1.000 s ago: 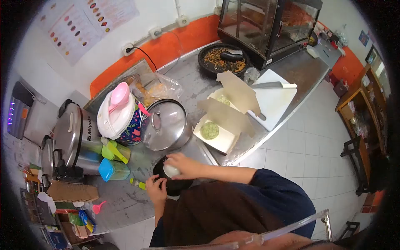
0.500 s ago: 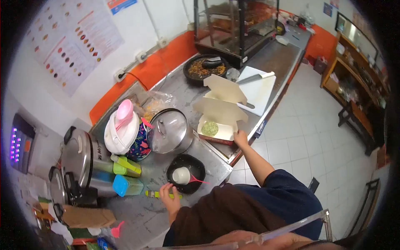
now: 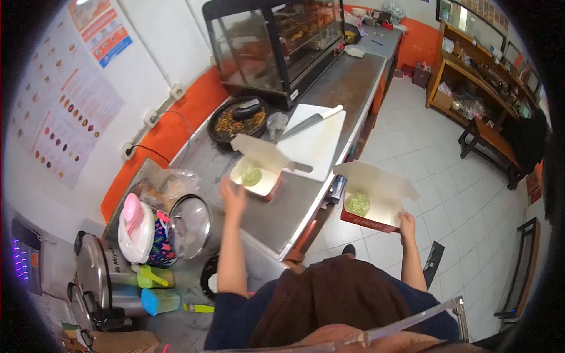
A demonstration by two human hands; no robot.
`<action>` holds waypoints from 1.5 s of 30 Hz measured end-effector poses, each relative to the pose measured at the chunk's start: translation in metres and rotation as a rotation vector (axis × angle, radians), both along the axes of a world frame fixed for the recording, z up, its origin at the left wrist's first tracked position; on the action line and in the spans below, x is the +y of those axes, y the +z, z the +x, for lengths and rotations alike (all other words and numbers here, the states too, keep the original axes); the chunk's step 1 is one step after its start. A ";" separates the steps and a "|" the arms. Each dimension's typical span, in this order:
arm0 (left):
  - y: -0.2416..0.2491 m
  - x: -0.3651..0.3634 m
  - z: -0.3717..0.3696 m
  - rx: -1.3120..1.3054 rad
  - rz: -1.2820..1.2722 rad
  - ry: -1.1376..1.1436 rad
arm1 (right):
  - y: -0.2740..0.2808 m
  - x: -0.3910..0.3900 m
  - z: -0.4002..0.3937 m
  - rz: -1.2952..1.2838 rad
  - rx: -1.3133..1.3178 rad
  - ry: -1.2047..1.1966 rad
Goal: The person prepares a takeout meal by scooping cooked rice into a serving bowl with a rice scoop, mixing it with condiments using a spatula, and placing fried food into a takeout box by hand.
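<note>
One open takeaway box [image 3: 385, 224] with a green round portion [image 3: 358, 204] inside is held up over the floor by my right hand [image 3: 406, 223], whose fingers close on its right corner. A second open box [image 3: 272, 189], also with a green portion [image 3: 252, 176], stands on the metal counter [image 3: 259, 220]. My left hand [image 3: 233, 197] is at the near left side of this second box; it is blurred, and whether it grips the box is unclear.
A white cutting board [image 3: 321, 144] with a knife [image 3: 309, 123] lies beyond the boxes. Nearby are a stone mortar [image 3: 226, 138], a glass display case [image 3: 250, 53], a lidded steel pot [image 3: 191, 226], a patterned container [image 3: 162, 241] and a blue-lidded container [image 3: 159, 301]. Wooden shelves [image 3: 447, 65] stand across the floor.
My right hand has moved right, carrying a box off the counter. My left hand has left the black bowl and reached forward to the other box. The view has turned right.
</note>
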State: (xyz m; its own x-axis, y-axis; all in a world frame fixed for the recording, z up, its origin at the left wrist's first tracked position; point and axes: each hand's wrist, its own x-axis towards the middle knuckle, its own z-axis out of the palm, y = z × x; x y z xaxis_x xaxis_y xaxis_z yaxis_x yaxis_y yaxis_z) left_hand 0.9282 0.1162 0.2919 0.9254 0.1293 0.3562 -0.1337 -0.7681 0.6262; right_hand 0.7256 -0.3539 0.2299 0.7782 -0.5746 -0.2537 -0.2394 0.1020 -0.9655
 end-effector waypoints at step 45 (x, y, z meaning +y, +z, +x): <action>-0.067 -0.454 0.417 0.079 -0.480 0.274 | -0.031 -0.411 0.644 -0.209 -0.081 0.371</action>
